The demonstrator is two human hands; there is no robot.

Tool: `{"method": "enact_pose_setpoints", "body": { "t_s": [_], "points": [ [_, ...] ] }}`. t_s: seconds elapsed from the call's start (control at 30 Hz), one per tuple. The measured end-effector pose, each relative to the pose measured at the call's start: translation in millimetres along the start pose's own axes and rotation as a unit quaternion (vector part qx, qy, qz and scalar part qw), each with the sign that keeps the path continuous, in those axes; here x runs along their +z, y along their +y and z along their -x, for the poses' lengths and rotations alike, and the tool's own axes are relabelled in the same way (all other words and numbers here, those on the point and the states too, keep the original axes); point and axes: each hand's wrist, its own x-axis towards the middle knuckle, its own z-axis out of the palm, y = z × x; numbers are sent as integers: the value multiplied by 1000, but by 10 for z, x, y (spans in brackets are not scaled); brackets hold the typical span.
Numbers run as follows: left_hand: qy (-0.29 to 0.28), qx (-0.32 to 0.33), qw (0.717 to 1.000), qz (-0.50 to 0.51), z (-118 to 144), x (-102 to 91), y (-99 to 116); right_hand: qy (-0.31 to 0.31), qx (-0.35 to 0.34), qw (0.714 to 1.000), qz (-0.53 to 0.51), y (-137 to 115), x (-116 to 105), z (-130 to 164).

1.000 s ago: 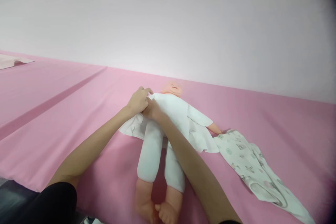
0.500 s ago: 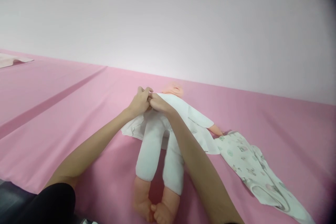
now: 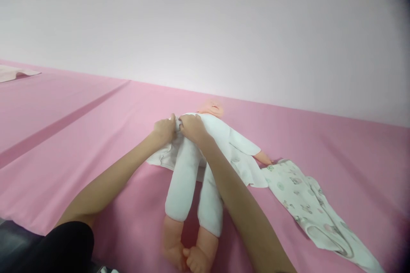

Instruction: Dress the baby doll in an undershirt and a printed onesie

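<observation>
A baby doll point(image 3: 205, 245) lies on its back, feet toward me, its cloth body and legs white. A white baby shirt point(image 3: 253, 173) is spread open beneath it, and the doll's arm on the right wears white down to the bare hand. At the doll's left-side shoulder, my left hand point(image 3: 165, 131) is closed on the shirt's white fabric. Close beside it, my right hand point(image 3: 193, 128) has its fingers curled on the same fabric, over the doll's upper body. A short stretch of cloth shows between both hands. The doll's arm on that side is hidden.
Printed baby clothing point(image 3: 297, 194) lies folded at the right, touching the doll's hand. Pink sheeting point(image 3: 96, 123) covers the table, with a raised crease on the left. A pale cloth point(image 3: 14, 72) lies at the far left. A white wall panel point(image 3: 205, 38) stands behind.
My left hand has moved left and slightly down, apart from my right hand, and cloth now shows between them. My right hand has shifted slightly. The doll stays nearly still.
</observation>
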Motion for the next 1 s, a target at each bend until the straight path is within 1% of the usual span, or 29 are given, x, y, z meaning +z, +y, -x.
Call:
{"method": "enact_pose_setpoints", "body": {
  "t_s": [0.1, 0.2, 0.27, 0.33, 0.4, 0.47, 0.6, 0.7, 0.8, 0.83, 0.9, 0.97, 1.0],
  "points": [
    [-9, 14, 1000, 0, -42, 34, -53, 10, 44, 999, -3, 175, -78, 13],
    [-2, 30, 999, 12, -40, 5, -85, 26, 124, 991, -44, 499, -151, 49],
    [0, 30, 999, 31, -37, -17, -103, 47, 201, 974, -94, 729, -160, 83],
    [8, 33, 997, 65, -45, -22, -119, 68, 270, 950, -142, 911, -135, 118],
    [22, 40, 993, 108, -61, -8, -132, 77, 311, 930, -182, 1016, -89, 144],
    [41, 52, 987, 147, -77, 20, -133, 72, 334, 915, -216, 1049, -45, 155],
    [82, 70, 972, 210, -112, 101, -80, 69, 354, 902, -236, 1013, -16, 146],
    [109, 71, 961, 242, -181, 150, 18, 70, 357, 900, -241, 986, -41, 137],
    [110, 78, 956, 260, -286, 121, 163, 60, 350, 907, -226, 971, -68, 128],
    [105, 81, 959, 252, -309, 81, 222, 57, 343, 913, -214, 969, -70, 123],
    [91, 73, 975, 189, -289, -61, 360, 55, 328, 925, -186, 974, -65, 113],
    [88, 52, 990, 98, -127, -291, 528, 62, 310, 935, -161, 991, -48, 104],
    [102, 51, 991, 69, 15, -435, 615, 69, 299, 940, -148, 1002, -38, 102]
  ]
}}
